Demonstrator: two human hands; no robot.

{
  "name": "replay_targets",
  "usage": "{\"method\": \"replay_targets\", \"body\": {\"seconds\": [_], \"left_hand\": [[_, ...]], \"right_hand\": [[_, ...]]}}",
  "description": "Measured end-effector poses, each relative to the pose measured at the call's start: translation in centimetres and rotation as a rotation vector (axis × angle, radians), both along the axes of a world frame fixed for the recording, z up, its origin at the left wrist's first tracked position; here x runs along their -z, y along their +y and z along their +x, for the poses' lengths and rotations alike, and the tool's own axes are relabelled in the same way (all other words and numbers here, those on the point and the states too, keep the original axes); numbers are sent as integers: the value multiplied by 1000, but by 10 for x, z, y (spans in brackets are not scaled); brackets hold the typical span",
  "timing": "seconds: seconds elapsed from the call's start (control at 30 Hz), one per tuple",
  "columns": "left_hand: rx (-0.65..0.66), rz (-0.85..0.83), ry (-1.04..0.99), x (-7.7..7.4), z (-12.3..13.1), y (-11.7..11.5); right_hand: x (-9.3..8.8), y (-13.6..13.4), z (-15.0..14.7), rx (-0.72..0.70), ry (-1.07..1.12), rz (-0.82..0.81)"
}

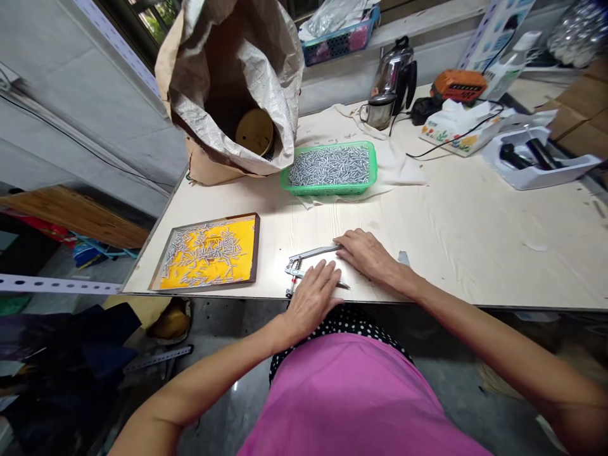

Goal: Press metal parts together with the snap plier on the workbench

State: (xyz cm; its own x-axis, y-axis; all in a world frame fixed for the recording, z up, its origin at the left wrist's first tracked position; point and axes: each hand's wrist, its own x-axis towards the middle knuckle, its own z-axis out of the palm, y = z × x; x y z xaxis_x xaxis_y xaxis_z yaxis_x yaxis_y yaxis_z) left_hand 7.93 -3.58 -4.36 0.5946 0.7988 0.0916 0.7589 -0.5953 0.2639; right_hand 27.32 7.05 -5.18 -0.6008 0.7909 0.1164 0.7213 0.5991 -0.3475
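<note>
A metal hand tool point(311, 254) with two long handles, a spring and a small screw at its head lies at the table's front edge. It resembles pliers or a hand press; its exact kind I cannot tell. My left hand point(313, 296) rests over the lower handle, fingers stretched out and pointing away from me. The handle's pointed end sticks out beyond the fingertips. My right hand point(368, 252) lies on the table with its fingers extended, fingertips touching the end of the upper handle. Its thumb is partly hidden.
Left of the tool sits a shallow yellow-bottomed tray point(242, 244) with scattered small metal pins. A green basket point(332, 189) full of similar pins stands behind. At the back are a large open sack point(280, 76), a metal kettle point(390, 69), a cup point(379, 113) and a white tray point(522, 177).
</note>
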Motion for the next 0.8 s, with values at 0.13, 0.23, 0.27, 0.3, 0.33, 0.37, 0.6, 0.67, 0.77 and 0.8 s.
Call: {"method": "replay_targets", "body": {"seconds": [0.13, 0.23, 0.27, 0.3, 0.33, 0.37, 0.6, 0.67, 0.77, 0.8], "left_hand": [[37, -85, -21, 2, 8, -13], [44, -131, -58, -1, 7, -11], [46, -139, -73, -1, 7, -10], [51, -145, -87, 0, 6, -9], [54, -152, -101, 1, 5, -9], [54, -162, -114, 3, 5, -9], [38, -205, -112, 19, 2, -18], [39, -200, -88, 21, 3, -19], [41, -182, -79, 18, 4, -21], [52, -166, -101, 14, 3, -21]], "right_hand": [[-1, 22, -11, 26, -73, 31], [-12, 29, -25, 45, -133, 61], [-18, 27, -32, 25, -152, 77], [-23, 23, -39, -25, -164, 91], [-28, 16, -48, -112, -168, 101], [-33, 8, -58, -225, -164, 108], [-27, -22, -113, -689, -156, 160], [-19, -21, -123, -730, -126, 174], [-21, -19, -134, -746, 101, 134], [-27, -17, -134, -712, 220, 116]]}}
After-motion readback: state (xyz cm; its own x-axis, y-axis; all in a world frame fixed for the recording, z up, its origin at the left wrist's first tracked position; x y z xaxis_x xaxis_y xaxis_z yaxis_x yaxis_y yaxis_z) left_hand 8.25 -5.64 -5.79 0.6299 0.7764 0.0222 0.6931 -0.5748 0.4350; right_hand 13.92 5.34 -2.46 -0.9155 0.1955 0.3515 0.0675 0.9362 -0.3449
